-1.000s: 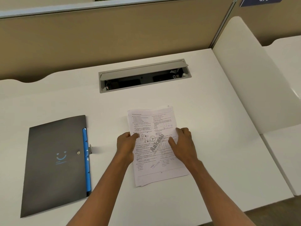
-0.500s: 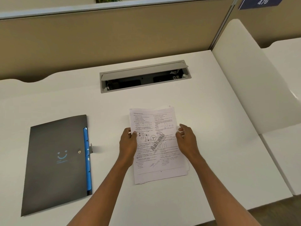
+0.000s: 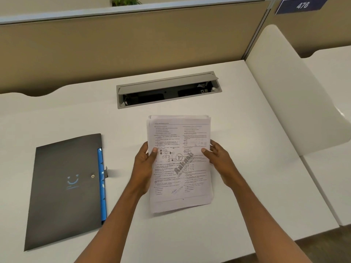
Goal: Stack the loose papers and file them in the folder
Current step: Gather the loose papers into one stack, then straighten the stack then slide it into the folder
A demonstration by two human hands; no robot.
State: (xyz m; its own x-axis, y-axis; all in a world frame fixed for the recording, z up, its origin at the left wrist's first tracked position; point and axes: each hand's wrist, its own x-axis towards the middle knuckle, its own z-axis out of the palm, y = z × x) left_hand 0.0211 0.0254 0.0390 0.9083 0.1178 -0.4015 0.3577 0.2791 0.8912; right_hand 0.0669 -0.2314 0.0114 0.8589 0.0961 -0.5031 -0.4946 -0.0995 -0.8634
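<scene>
A stack of printed white papers (image 3: 179, 173) is held between both hands near the middle of the white desk (image 3: 237, 149), its far end raised. My left hand (image 3: 143, 166) grips the stack's left edge with the thumb on top. My right hand (image 3: 218, 158) grips the right edge the same way. A dark grey folder (image 3: 62, 190) with a blue smile mark and a blue inner edge lies closed and flat on the desk, to the left of my left arm.
A grey cable box (image 3: 167, 90) with its lid open sits in the desk behind the papers. A beige partition (image 3: 133, 44) closes the back. A white side divider (image 3: 288, 88) stands at the right, with a neighbouring desk beyond it.
Both hands moved from pressing on top of the papers to gripping their side edges. The sheets are now squared into one stack and lifted off the desk.
</scene>
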